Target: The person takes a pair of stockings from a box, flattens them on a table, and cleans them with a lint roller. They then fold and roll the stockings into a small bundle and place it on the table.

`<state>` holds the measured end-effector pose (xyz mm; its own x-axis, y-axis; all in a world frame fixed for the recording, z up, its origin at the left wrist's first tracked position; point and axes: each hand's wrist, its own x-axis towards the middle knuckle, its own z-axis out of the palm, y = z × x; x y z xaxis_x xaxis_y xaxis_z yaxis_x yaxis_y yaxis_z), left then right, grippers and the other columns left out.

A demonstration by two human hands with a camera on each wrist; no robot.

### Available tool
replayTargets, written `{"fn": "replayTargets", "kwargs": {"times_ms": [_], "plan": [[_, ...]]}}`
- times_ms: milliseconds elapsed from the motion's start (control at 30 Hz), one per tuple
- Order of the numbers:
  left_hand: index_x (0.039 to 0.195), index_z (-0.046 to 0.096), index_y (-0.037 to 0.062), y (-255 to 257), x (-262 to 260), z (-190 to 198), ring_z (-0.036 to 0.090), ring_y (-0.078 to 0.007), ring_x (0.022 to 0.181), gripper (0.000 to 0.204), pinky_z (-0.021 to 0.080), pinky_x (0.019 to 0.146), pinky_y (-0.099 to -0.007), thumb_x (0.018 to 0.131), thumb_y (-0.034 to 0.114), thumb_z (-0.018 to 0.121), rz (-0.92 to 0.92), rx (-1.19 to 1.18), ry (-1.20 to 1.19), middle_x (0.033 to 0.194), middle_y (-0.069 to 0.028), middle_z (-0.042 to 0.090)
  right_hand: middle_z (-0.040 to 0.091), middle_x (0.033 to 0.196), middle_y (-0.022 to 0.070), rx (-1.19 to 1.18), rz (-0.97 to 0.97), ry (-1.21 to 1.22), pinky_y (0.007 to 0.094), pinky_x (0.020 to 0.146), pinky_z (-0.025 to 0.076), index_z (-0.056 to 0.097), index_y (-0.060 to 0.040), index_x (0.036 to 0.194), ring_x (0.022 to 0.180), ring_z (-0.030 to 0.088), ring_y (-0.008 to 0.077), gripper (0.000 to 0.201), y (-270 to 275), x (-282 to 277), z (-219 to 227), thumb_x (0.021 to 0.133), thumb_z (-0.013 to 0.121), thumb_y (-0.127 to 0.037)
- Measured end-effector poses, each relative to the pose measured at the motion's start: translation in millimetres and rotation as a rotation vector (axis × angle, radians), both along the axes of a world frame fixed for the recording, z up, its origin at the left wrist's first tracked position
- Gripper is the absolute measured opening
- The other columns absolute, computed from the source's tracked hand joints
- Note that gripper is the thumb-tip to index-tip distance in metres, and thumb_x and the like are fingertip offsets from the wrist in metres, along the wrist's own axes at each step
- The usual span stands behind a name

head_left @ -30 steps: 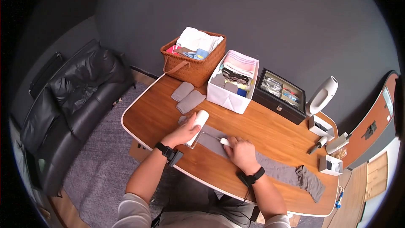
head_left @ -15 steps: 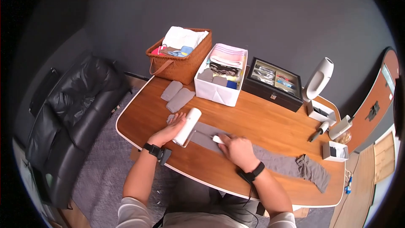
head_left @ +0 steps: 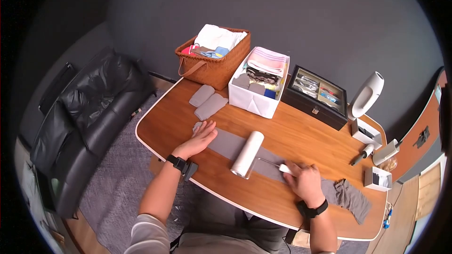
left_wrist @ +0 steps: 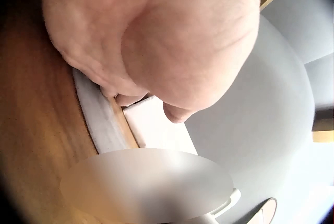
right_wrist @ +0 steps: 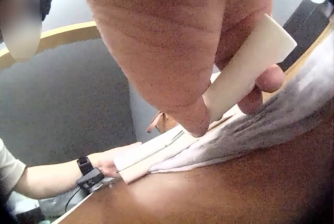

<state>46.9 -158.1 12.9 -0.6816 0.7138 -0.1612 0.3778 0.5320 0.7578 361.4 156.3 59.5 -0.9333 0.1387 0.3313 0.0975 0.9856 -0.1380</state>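
A long, narrow grey stocking-like garment [head_left: 225, 144] lies flat across the wooden table, its right end bunched up. My left hand [head_left: 197, 142] rests on its left end with the fingers straight. In the left wrist view the palm covers much of the picture, the grey cloth [left_wrist: 102, 114] under the fingers. My right hand [head_left: 305, 182] grips the white handle [right_wrist: 250, 67] of a lint roller [head_left: 248, 154]. The roller's wide white cylinder lies crosswise over the middle of the cloth, joined to the handle by a thin metal rod.
Two folded grey pieces [head_left: 211, 107] lie at the back left. Behind stand a wicker basket [head_left: 221, 71] of clothes, a white bin [head_left: 252, 104] of folded cloths and a black glass-topped case [head_left: 314, 108]. Small white boxes [head_left: 378, 178] line the right edge, beside a white bladeless appliance [head_left: 368, 95].
My right hand has drawn the lint roller rightward along the grey garment. The left hand, earlier at the roller's cylinder, is now apart from it on the cloth's left end.
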Motion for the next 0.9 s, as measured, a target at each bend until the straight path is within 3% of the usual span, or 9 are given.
{"fn": "replayTargets", "kwargs": {"times_ms": [200,300,433,567,767,900], "plan": [[0.177,0.025,0.0061,2,8,5,0.000,-0.0328,0.174,0.085,-0.003,0.138,-0.0452,0.117,0.065,0.032,0.032,-0.003,0.058,0.187,-0.0161,0.016,0.074,0.092,0.0120,-0.030,-0.042,0.102,0.0458,0.081,0.050,0.078,-0.0114,0.118,0.086,0.072,0.0330,0.035,-2,1,3,0.089,0.084,-0.029],[0.176,0.027,0.0044,0,-2,-16,0.002,-0.0340,0.174,0.082,-0.002,0.138,-0.0463,0.118,0.062,0.034,-0.008,0.014,0.191,0.186,-0.0170,0.018,0.073,0.094,0.0103,-0.039,0.017,0.111,0.0451,0.083,0.049,0.077,-0.0122,0.117,0.089,0.072,0.0312,0.031,-6,-3,0,0.090,0.083,-0.027],[0.176,0.024,0.0030,19,50,28,0.002,-0.0324,0.174,0.079,0.006,0.139,-0.0436,0.120,0.058,0.030,-0.109,0.191,-0.063,0.186,-0.0175,0.016,0.071,0.092,0.0078,-0.034,0.015,0.079,0.0444,0.083,0.049,0.078,-0.0139,0.117,0.090,0.071,0.0303,0.028,-13,-4,4,0.092,0.081,-0.025],[0.177,0.013,-0.0017,46,63,26,-0.001,-0.0330,0.173,0.089,0.005,0.139,-0.0436,0.119,0.064,0.024,-0.182,0.102,-0.281,0.186,-0.0225,0.006,0.074,0.098,0.0076,-0.051,0.018,0.082,0.0438,0.084,0.049,0.080,-0.0175,0.123,0.092,0.072,0.0300,0.032,-11,-1,4,0.092,0.081,-0.023],[0.177,0.014,-0.0016,35,54,0,-0.004,-0.0354,0.173,0.092,-0.002,0.139,-0.0464,0.117,0.068,0.020,-0.181,-0.026,-0.008,0.187,-0.0227,0.004,0.082,0.114,0.0064,-0.141,-0.077,-0.059,0.0451,0.095,0.048,0.084,-0.0195,0.121,0.105,0.074,0.0321,0.036,25,32,7,0.085,0.086,-0.020],[0.177,0.017,-0.0011,24,54,1,-0.002,-0.0355,0.173,0.092,-0.001,0.138,-0.0471,0.117,0.068,0.022,-0.134,-0.101,0.076,0.186,-0.0232,0.005,0.082,0.116,0.0093,-0.231,-0.111,-0.078,0.0443,0.101,0.048,0.085,-0.0175,0.121,0.108,0.074,0.0337,0.035,47,50,8,0.085,0.085,-0.019]]}}
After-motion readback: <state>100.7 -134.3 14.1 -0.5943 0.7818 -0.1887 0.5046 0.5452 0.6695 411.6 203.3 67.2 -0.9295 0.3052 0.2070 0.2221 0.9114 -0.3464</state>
